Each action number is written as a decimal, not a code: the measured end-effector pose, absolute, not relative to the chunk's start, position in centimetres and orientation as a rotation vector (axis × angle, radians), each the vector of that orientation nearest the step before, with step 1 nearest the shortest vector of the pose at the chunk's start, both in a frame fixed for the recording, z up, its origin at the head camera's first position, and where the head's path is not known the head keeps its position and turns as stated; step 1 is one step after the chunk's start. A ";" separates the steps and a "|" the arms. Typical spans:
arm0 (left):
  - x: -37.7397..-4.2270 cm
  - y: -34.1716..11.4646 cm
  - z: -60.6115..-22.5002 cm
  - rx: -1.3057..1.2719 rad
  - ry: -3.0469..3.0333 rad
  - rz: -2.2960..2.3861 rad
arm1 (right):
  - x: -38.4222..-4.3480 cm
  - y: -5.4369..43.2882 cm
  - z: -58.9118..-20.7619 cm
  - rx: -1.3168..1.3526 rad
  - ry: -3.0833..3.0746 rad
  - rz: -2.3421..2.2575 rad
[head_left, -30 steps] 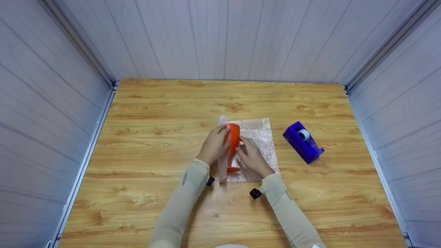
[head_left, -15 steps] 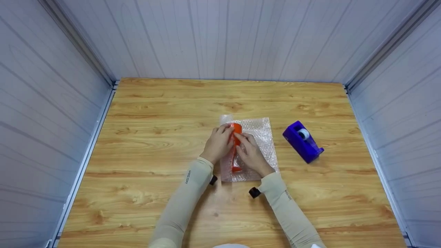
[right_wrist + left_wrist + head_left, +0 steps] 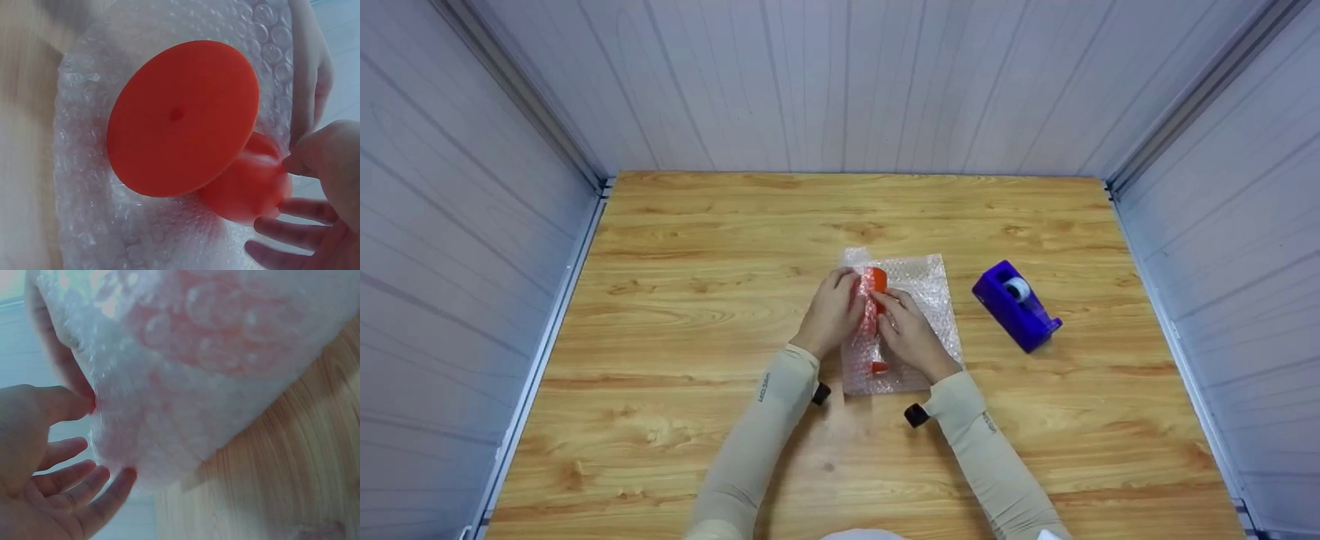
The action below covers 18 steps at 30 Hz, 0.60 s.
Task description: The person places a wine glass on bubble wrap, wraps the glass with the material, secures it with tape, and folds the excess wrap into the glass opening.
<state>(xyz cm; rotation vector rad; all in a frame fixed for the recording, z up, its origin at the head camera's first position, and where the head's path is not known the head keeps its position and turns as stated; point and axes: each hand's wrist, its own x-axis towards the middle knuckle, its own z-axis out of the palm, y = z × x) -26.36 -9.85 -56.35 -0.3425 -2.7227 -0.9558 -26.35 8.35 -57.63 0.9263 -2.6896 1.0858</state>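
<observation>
An orange-red goblet [image 3: 880, 279] lies on its side on a sheet of bubble wrap [image 3: 936, 292]; its round foot [image 3: 180, 121] faces the right wrist camera. My left hand [image 3: 829, 311] holds the left part of the wrap folded over the goblet, its thumb and fingertips at the wrap's edge in the left wrist view. The covered red shape shows blurred through the bubbles. My right hand [image 3: 913, 334] holds the goblet from the right, thumb and fingertips against the bowl [image 3: 244, 191]. The stem is partly hidden by the wrap.
A blue tape dispenser [image 3: 1020, 311] with a white roll stands to the right of the wrap on the wooden table [image 3: 697, 247]. Pale panel walls [image 3: 810, 90] enclose the table at the back and both sides.
My left hand has folded the wrap's left side rightward over the goblet, covering more of it. My right fingertips have moved left onto the goblet. The tape dispenser has stayed put.
</observation>
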 end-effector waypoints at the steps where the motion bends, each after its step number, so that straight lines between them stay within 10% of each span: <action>1: -26.3 -10.0 -56.5 -0.337 -2.702 -0.981 | -26.4 8.4 -57.7 0.919 -2.693 1.099; 18: -26.1 -9.8 -57.2 -0.366 -2.723 -1.067 | -26.6 9.7 -58.0 0.823 -2.690 1.301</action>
